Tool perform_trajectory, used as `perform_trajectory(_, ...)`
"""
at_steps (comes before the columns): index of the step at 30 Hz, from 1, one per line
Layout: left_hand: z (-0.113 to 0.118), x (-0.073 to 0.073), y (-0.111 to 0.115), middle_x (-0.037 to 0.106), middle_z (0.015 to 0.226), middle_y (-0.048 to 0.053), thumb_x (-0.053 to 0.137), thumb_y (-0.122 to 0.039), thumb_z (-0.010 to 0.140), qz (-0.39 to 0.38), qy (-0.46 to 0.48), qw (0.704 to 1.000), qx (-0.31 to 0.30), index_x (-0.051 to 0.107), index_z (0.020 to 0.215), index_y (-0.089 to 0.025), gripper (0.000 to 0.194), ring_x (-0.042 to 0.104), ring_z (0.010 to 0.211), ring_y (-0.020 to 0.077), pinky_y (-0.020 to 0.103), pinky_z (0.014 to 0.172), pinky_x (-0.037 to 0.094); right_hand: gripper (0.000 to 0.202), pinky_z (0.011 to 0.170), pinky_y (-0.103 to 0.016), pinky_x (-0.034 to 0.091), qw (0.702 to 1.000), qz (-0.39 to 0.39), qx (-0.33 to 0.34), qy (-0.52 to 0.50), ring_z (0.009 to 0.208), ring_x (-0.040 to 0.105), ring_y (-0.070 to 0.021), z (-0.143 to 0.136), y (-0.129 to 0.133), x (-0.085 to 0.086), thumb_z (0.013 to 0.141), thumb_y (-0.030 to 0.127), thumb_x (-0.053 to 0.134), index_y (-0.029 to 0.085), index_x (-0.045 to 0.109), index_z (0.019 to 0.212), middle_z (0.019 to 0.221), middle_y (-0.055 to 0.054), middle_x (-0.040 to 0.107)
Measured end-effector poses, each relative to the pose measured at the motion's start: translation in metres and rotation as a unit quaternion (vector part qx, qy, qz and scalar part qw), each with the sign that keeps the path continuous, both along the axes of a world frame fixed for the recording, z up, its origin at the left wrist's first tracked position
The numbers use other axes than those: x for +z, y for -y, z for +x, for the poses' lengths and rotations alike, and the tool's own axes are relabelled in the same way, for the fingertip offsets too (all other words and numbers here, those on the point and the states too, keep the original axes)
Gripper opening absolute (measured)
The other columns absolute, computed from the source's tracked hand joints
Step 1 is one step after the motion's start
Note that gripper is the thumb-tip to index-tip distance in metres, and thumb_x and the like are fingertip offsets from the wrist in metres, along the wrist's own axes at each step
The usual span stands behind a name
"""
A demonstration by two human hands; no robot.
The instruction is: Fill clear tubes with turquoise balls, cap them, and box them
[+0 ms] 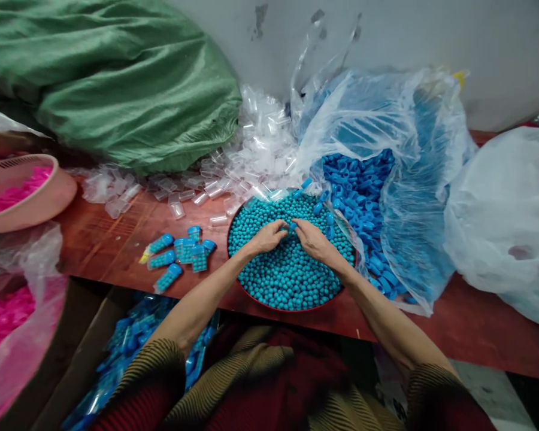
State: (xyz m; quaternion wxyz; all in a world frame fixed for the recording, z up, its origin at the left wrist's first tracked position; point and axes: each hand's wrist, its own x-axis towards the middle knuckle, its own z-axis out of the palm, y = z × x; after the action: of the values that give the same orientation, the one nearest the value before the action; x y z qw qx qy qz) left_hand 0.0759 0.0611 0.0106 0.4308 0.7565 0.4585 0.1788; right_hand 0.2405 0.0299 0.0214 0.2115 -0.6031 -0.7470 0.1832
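Note:
Over a round red-rimmed tub (pixel 291 310) heaped with small turquoise beads (pixel 287 281), my two hands come together. My left hand (pixel 268 236) is closed, its fingertips pinched around something that I cannot make out. Facing it, my right hand (pixel 313 240) pinches a small blue piece (pixel 292 226), which looks like a blue cap; the fingers cover most of it. To the left on the table lie several small clear containers with blue caps, filled with beads, such as this capped container (pixel 199 258). Loose blue caps (pixel 330 218) rest at the tub's right rim.
Empty clear containers (pixel 215 188) are piled behind the tub. A plastic bag (pixel 413 179) spills blue caps (pixel 359 197) at right, beside a white bag (pixel 503 221). A green sack (pixel 130 90) and a pink basin (pixel 56 194) stand left. Blue-capped containers (pixel 130 341) fill a box below the red table (pixel 103 245).

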Motion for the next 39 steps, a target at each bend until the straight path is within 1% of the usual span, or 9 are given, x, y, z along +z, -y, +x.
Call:
perform_trajectory(4,-0.001,0.001,0.006,0.056,0.076,-0.002,0.046,-0.02,0.08,-0.079,0.088,0.993,0.01,0.054,0.095,-0.014,0.018,0.053,0.061,0.0092,0.021,0.057,0.047,0.032,0.077,-0.032,0.053,0.981,-0.078,0.017,-0.177,0.086,0.064,-0.018,0.001,-0.003,-0.009,0.086,0.026,0.044,0.015,0.062,0.111,0.099,-0.008,0.068)
perform_trajectory(9,-0.002,0.006,0.023,0.051,0.07,-0.003,0.047,-0.024,0.081,-0.171,0.175,0.969,0.029,0.046,0.112,-0.014,0.033,0.049,0.048,0.0067,0.015,0.039,0.037,0.039,0.049,-0.027,0.052,0.894,-0.175,-0.071,-0.406,0.059,0.06,-0.0153,0.003,0.0,-0.009,0.065,0.051,0.067,0.016,0.068,0.082,0.068,-0.001,0.064)
perform_trajectory(13,0.0,0.009,0.033,0.051,0.072,-0.002,0.048,-0.023,0.08,-0.166,0.206,0.96,0.09,0.034,0.134,-0.015,0.056,0.05,0.047,0.0072,0.017,0.039,0.039,0.037,0.049,-0.027,0.052,0.907,-0.132,-0.088,-0.389,0.059,0.06,-0.0152,-0.004,0.014,-0.004,0.07,0.052,0.062,0.017,0.069,0.079,0.066,-0.001,0.064)
perform_trajectory(21,0.001,0.013,0.044,0.047,0.065,-0.004,0.052,-0.022,0.078,-0.169,0.231,0.953,0.104,0.036,0.137,-0.015,0.061,0.048,0.045,0.0068,0.016,0.038,0.036,0.03,0.053,-0.027,0.05,0.943,-0.091,-0.063,-0.313,0.061,0.061,-0.0163,-0.005,0.025,0.001,0.08,0.035,0.052,0.017,0.071,0.096,0.071,-0.003,0.068)
perform_trajectory(28,0.003,0.009,0.055,0.044,0.064,-0.006,0.052,-0.021,0.077,-0.144,0.253,0.946,0.142,0.051,0.113,-0.017,0.036,0.038,0.043,0.0028,0.014,0.038,0.033,0.025,0.07,-0.029,0.049,0.975,-0.022,0.064,-0.211,0.07,0.062,-0.0159,0.002,0.029,0.007,0.083,0.027,0.05,0.018,0.072,0.091,0.076,-0.004,0.069)
perform_trajectory(31,-0.002,0.007,0.061,0.044,0.063,-0.006,0.052,-0.022,0.078,-0.143,0.237,0.952,0.133,0.05,0.111,-0.018,0.033,0.038,0.043,0.0031,0.014,0.038,0.033,0.025,0.075,-0.031,0.05,0.97,-0.043,0.113,-0.211,0.078,0.063,-0.0164,0.011,0.034,0.009,0.082,0.024,0.05,0.02,0.071,0.096,0.084,-0.004,0.069)
perform_trajectory(34,-0.012,0.009,0.068,0.046,0.066,-0.006,0.052,-0.026,0.079,-0.193,0.219,0.954,0.069,0.045,0.114,-0.02,0.036,0.045,0.043,0.0039,0.014,0.039,0.034,0.027,0.07,-0.031,0.053,0.945,-0.141,0.138,-0.261,0.075,0.063,-0.0157,0.021,0.04,0.013,0.079,0.028,0.056,0.021,0.07,0.101,0.09,-0.004,0.069)
perform_trajectory(37,-0.018,0.014,0.072,0.046,0.069,-0.006,0.051,-0.029,0.08,-0.206,0.222,0.952,0.036,0.043,0.115,-0.02,0.037,0.046,0.043,0.0042,0.015,0.04,0.035,0.038,0.058,-0.029,0.053,0.905,-0.218,0.056,-0.36,0.06,0.06,-0.0125,0.021,0.042,0.015,0.072,0.034,0.064,0.019,0.066,0.107,0.087,-0.003,0.068)
perform_trajectory(39,-0.018,0.018,0.071,0.046,0.069,-0.006,0.049,-0.028,0.082,-0.186,0.225,0.956,0.046,0.041,0.121,-0.02,0.04,0.044,0.044,0.004,0.016,0.042,0.035,0.048,0.054,-0.029,0.053,0.88,-0.212,-0.024,-0.423,0.056,0.059,-0.0118,0.014,0.041,0.014,0.067,0.037,0.068,0.016,0.063,0.11,0.085,-0.003,0.068)
